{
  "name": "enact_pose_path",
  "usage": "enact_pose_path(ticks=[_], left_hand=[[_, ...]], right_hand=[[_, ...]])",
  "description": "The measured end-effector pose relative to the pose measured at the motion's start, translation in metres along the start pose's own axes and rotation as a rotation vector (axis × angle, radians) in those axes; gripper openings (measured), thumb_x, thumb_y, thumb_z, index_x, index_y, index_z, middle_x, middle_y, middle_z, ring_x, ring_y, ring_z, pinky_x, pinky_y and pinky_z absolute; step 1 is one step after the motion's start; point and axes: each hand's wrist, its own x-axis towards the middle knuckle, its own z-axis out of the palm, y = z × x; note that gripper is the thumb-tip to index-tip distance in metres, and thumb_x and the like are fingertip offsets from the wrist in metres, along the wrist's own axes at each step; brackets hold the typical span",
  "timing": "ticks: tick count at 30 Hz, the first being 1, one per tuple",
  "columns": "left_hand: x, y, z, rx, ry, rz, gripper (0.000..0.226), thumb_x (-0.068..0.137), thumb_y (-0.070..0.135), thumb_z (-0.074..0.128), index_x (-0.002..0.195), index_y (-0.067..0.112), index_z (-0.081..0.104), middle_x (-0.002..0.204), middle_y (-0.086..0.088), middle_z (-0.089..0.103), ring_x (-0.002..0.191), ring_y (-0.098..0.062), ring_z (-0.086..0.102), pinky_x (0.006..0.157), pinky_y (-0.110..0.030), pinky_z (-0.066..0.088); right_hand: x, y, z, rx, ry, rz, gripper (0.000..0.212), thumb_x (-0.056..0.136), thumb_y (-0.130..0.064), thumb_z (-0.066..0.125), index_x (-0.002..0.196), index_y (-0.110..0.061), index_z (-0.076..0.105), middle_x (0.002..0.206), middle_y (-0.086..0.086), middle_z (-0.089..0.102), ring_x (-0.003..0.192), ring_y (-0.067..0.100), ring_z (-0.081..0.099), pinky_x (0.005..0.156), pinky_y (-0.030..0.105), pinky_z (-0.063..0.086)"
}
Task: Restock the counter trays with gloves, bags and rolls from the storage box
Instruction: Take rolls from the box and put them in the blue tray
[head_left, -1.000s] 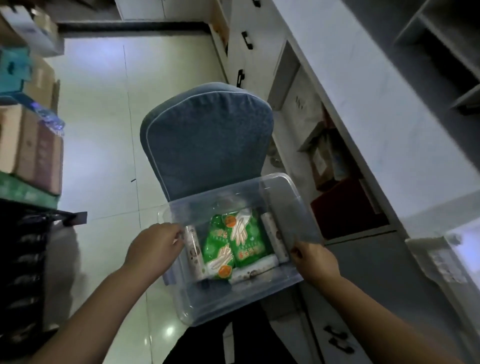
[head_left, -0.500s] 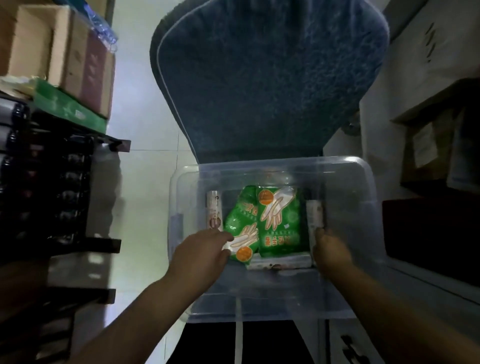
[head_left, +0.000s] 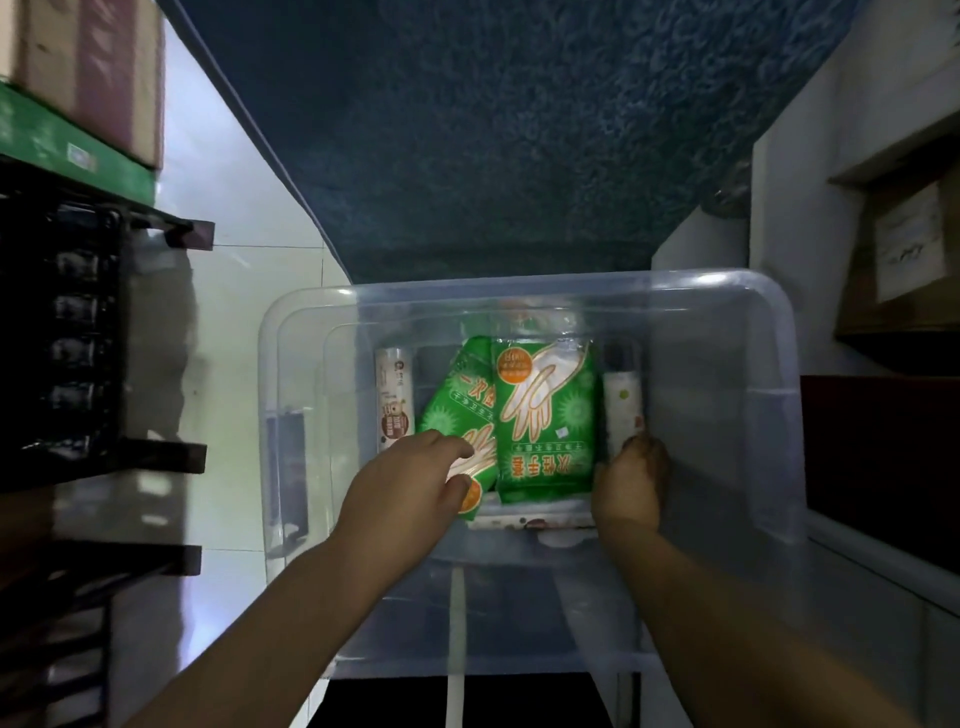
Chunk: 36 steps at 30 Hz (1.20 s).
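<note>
Inside the clear storage box, the left hand keeps a narrow grip, pinching the near corner of a green glove pack; the right hand wraps its grip round a white roll at its near end. I judge both light — the pack is soft, slippery film, best held at its edge. Box walls crowd sideways; upward is open.

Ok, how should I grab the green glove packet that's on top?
Probably pinch its near edge, coming from your side. The top glove packet lies flat, hemmed in by the white roll that the right hand grips and the other packet that the left hand pinches.
</note>
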Motion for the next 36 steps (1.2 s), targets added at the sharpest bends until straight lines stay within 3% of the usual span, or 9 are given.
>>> enact_pose_path(ticks=[8,13,17,20,24,27,31,33,36], left_hand=[[0.002,-0.009,0.004,0.056,-0.052,-0.017,0.032,0.087,0.03,0.056,0.119,0.029,0.059,0.116,0.006,0.065,0.1,-0.015,0.058,0.078,-0.03,0.047],[0.001,-0.001,-0.004,0.097,-0.063,0.016,0.033,0.087,0.031,0.055,0.12,0.029,0.057,0.118,0.006,0.062,0.103,-0.016,0.057,0.078,-0.029,0.045],[0.002,-0.002,-0.02,0.14,-0.001,0.047,0.047,0.082,0.019,0.06,0.127,0.023,0.05,0.13,0.002,0.051,0.118,-0.018,0.045,0.091,-0.032,0.044],[0.003,0.003,-0.034,0.207,0.062,0.102,0.062,0.073,0.009,0.066,0.131,0.018,0.047,0.139,-0.002,0.046,0.126,-0.022,0.041,0.1,-0.033,0.04],[0.005,0.013,-0.056,0.483,0.107,0.353,0.069,0.044,0.014,0.083,0.11,0.01,0.063,0.116,-0.012,0.066,0.11,-0.03,0.06,0.095,-0.041,0.047],[0.006,0.016,-0.071,0.65,0.057,0.376,0.049,0.047,0.023,0.08,0.093,0.016,0.065,0.093,-0.006,0.07,0.091,-0.026,0.065,0.089,-0.035,0.047],[0.0,0.007,-0.081,0.687,0.008,0.232,0.037,0.064,0.029,0.072,0.097,0.021,0.057,0.095,-0.002,0.064,0.078,-0.023,0.061,0.063,-0.029,0.037],[-0.004,-0.002,-0.085,0.715,0.016,0.188,0.041,0.063,0.031,0.074,0.098,0.019,0.057,0.093,-0.003,0.063,0.073,-0.024,0.061,0.056,-0.028,0.032],[-0.008,-0.016,-0.084,0.683,0.008,0.144,0.043,0.058,0.034,0.077,0.094,0.016,0.06,0.085,-0.006,0.063,0.065,-0.026,0.061,0.051,-0.027,0.031]], right_hand=[[0.01,0.003,0.003,0.036,0.059,-0.081,0.028,0.073,-0.001,0.066,0.098,0.005,0.054,0.103,0.029,0.053,0.098,0.041,0.05,0.077,0.044,0.044],[0.007,0.002,-0.008,0.227,-0.048,-0.075,0.044,0.066,-0.004,0.072,0.106,-0.006,0.055,0.106,0.023,0.056,0.097,0.041,0.054,0.078,0.04,0.047],[-0.013,-0.017,-0.031,0.258,-0.006,-0.409,0.051,0.06,-0.008,0.075,0.11,-0.012,0.063,0.102,0.017,0.058,0.093,0.037,0.054,0.075,0.039,0.047],[-0.035,-0.041,-0.058,0.362,-0.076,-0.606,0.05,0.065,-0.01,0.073,0.114,-0.013,0.064,0.103,0.012,0.06,0.096,0.029,0.055,0.072,0.028,0.042],[-0.063,-0.069,-0.089,0.437,-0.113,-0.813,0.056,0.065,-0.013,0.074,0.119,-0.015,0.059,0.107,0.005,0.062,0.096,0.02,0.057,0.073,0.022,0.041],[-0.073,-0.08,-0.098,0.508,-0.19,-0.818,0.067,0.065,-0.022,0.074,0.127,-0.025,0.047,0.112,-0.001,0.063,0.095,0.014,0.06,0.075,0.025,0.049],[-0.053,-0.067,-0.092,0.452,-0.115,-0.829,0.074,0.065,-0.024,0.08,0.13,-0.021,0.045,0.122,0.004,0.056,0.11,0.017,0.052,0.088,0.025,0.042],[-0.029,-0.045,-0.078,0.307,-0.11,-0.686,0.077,0.066,-0.022,0.081,0.133,-0.015,0.043,0.129,0.009,0.053,0.118,0.024,0.046,0.097,0.034,0.041],[-0.002,-0.003,-0.042,0.036,-0.302,-0.41,0.067,0.072,-0.022,0.076,0.13,-0.005,0.045,0.128,0.019,0.053,0.117,0.034,0.051,0.096,0.038,0.044]])
